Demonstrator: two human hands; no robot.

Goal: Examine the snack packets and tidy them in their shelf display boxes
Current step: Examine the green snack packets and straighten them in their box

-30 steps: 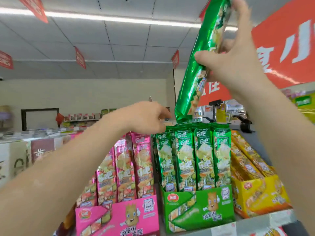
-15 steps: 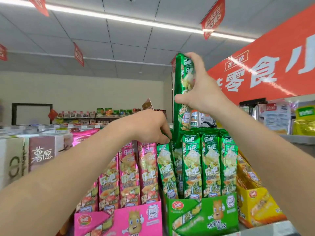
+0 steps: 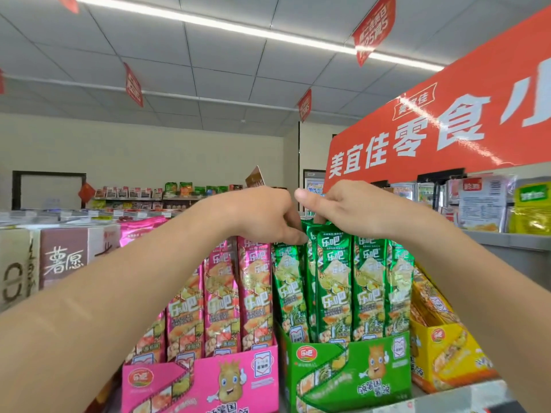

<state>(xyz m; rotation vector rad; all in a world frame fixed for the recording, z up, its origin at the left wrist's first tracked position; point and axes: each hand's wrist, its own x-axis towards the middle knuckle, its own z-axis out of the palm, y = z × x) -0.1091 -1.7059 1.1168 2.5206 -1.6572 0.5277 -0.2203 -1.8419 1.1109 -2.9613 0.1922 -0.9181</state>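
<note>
A green display box (image 3: 348,372) holds several tall green snack packets (image 3: 365,281) standing upright. My right hand (image 3: 348,208) pinches the top of a green packet (image 3: 332,281) that stands down in the box among the others. My left hand (image 3: 265,216) rests on the tops of the leftmost green packets, fingers curled against them, next to the pink ones. A pink display box (image 3: 205,383) with pink packets (image 3: 222,296) stands to the left.
A yellow display box (image 3: 447,359) with yellow packets sits to the right of the green one. Brown cartons (image 3: 59,257) stand at the left. A red banner (image 3: 447,120) hangs above right, with more packets on a shelf (image 3: 507,234) below it.
My right hand has brought the green packet down from high in the air into the green box. My left hand has shifted right onto the tops of the green packets.
</note>
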